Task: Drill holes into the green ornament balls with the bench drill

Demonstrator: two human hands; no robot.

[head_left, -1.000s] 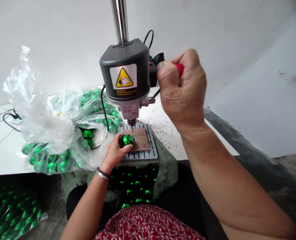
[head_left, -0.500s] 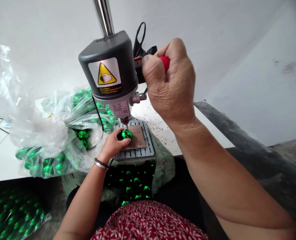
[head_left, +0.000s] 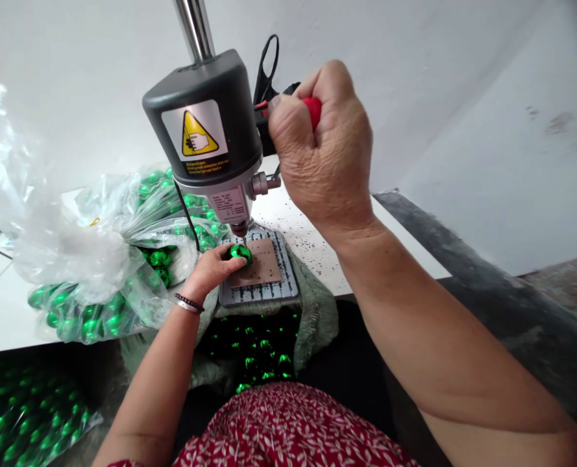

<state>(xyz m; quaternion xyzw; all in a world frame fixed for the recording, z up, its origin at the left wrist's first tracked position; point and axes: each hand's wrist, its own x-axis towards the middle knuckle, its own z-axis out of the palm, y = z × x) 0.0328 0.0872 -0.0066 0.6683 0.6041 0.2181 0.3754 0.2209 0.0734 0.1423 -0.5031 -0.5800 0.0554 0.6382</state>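
Note:
A small bench drill press (head_left: 203,120) with a dark grey head and a yellow warning sticker stands in the middle. My right hand (head_left: 327,149) is closed around its red-ended lever handle (head_left: 314,113), right of the head. Below the chuck (head_left: 240,229), my left hand (head_left: 215,266) grips a shiny green ball (head_left: 242,253) between thumb and fingers. The ball is by a thin brown board (head_left: 263,266) on the slotted grey base (head_left: 288,285). The drill bit points down at the ball's top; I cannot tell whether it touches.
Clear plastic bags (head_left: 93,253) of green balls lie on the white table (head_left: 312,246) at left. Dark specks are scattered right of the base. More green balls (head_left: 263,350) lie in a green sack (head_left: 317,324) below the table edge, and another bag (head_left: 20,415) sits low at left.
The whole view has shifted slightly, so everything sits a little further left and up. My left hand and the ball have moved slightly left relative to the board. My right hand still grips the lever.

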